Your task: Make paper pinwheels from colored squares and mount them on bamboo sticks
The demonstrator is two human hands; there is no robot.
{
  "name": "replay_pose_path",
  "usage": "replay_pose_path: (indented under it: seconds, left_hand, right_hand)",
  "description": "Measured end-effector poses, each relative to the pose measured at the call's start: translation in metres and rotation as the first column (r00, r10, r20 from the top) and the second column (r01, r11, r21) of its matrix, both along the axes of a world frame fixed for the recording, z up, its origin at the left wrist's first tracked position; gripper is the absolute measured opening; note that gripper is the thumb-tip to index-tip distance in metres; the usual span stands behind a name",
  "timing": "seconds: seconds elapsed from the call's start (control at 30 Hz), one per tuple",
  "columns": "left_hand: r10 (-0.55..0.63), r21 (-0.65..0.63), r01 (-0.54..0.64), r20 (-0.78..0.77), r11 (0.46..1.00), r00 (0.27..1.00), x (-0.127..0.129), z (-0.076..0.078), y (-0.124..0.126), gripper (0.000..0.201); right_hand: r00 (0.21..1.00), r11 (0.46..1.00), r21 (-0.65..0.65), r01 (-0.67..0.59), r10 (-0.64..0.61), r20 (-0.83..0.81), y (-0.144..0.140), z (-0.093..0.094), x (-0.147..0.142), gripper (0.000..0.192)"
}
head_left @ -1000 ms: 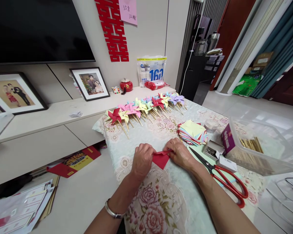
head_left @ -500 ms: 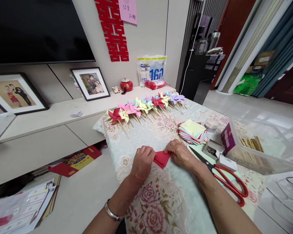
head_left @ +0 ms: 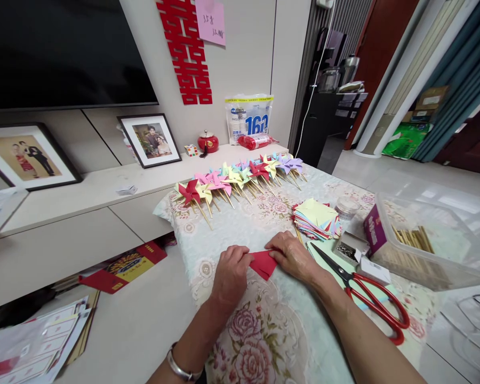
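A folded piece of red paper (head_left: 263, 265) lies on the flowered tablecloth (head_left: 260, 213), its point toward me. My left hand (head_left: 232, 271) grips its left corner with curled fingers. On the opposite corner, my right hand (head_left: 291, 256) presses with fingers bent and close together. To the right rest scissors (head_left: 354, 280) with red handles, blades apart, on pale green paper (head_left: 324, 250). Behind them sits a stack of coloured paper squares (head_left: 316, 217). A row of finished paper pinwheels (head_left: 232, 181) on wooden sticks runs along the table's far side.
A clear plastic bin (head_left: 416, 266) with wooden sticks (head_left: 414, 238) stands at the right edge. Beside it are a small box of metal pins (head_left: 349, 248) and a round clear container (head_left: 347, 207). Framed photos (head_left: 150, 140) stand on the cabinet behind.
The red paper now shows a broader triangular face between my hands. Both hands have shifted only slightly and still hold its corners.
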State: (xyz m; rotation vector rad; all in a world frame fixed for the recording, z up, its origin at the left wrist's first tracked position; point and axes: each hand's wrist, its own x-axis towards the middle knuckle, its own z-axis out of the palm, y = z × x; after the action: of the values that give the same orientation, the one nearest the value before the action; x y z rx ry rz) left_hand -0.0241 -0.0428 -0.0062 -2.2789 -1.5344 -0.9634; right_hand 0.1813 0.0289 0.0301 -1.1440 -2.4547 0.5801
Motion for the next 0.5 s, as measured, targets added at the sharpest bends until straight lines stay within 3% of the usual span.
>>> replay_pose_path:
  seconds: [0.13,0.27,0.37,0.5]
  left_hand:
    - [0.031,-0.017,-0.029,0.096,0.999,0.995,0.0,-0.002,-0.005,0.027]
    - [0.099,-0.083,-0.073,0.372,0.994,0.923,0.0,0.0,-0.007,0.037]
    - [0.228,-0.245,-0.087,0.636,0.966,0.737,0.003,0.008,-0.008,0.029]
    - [0.37,-0.428,0.076,0.845,0.9,0.386,0.007,0.015,-0.006,0.046]
  right_hand:
    - [0.999,0.998,-0.046,0.035,-0.034,0.031,-0.002,0.001,-0.003,0.04]
    - [0.999,0.996,-0.089,0.026,-0.024,0.022,-0.002,0.003,-0.002,0.033]
    - [0.999,0.989,-0.144,0.029,-0.031,-0.012,-0.001,0.003,0.0,0.027]
    - [0.996,0.98,-0.198,0.012,-0.03,-0.086,0.0,0.003,0.001,0.01]
